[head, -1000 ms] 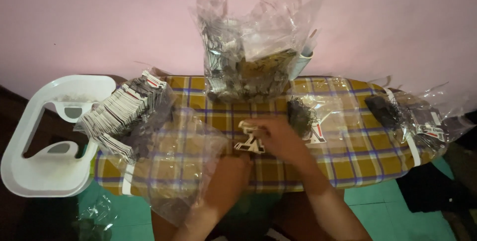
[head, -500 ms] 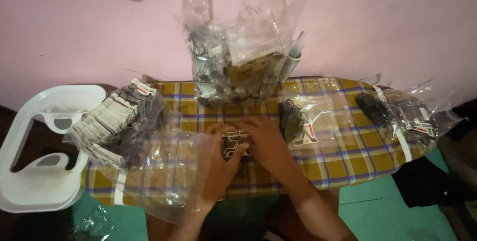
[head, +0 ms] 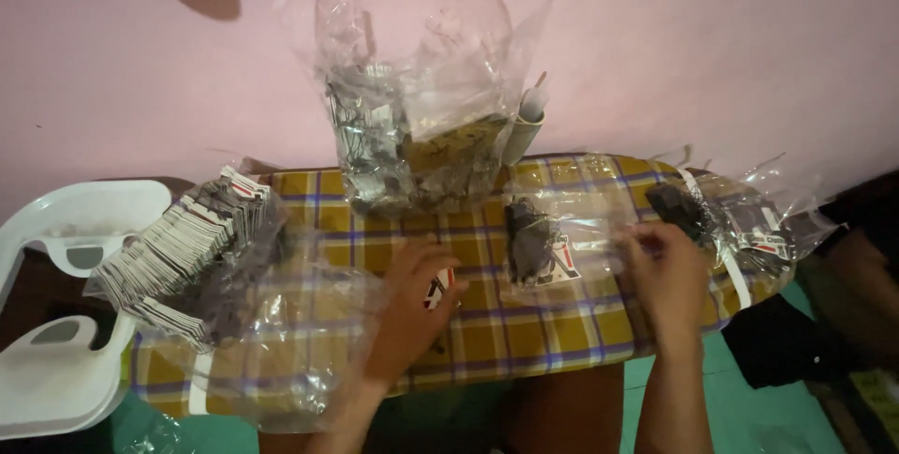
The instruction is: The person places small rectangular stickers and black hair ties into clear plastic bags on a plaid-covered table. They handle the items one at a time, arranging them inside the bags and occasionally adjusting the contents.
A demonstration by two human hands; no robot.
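Note:
My left hand [head: 412, 309] rests on the yellow plaid board [head: 552, 332], its fingers closed around a small white card [head: 438, 287] with red and black print. My right hand [head: 667, 278] is out to the right, fingers pinching the edge of a clear plastic bag [head: 562, 229] that holds a dark item and a printed card. A large clear bag [head: 421, 126] of small packed pieces stands upright at the back against the pink wall. A stack of printed cards [head: 183, 257] in a clear bag lies on the left end.
A white plastic chair [head: 66, 323] stands to the left of the board. More clear bags with dark items [head: 740, 215] lie at the right end. An empty crumpled clear bag [head: 300, 351] covers the front left. The floor below is teal.
My hands were together at the middle holding the small card. Now they have parted: my right hand has moved right to the plastic bag, while my left hand keeps the card.

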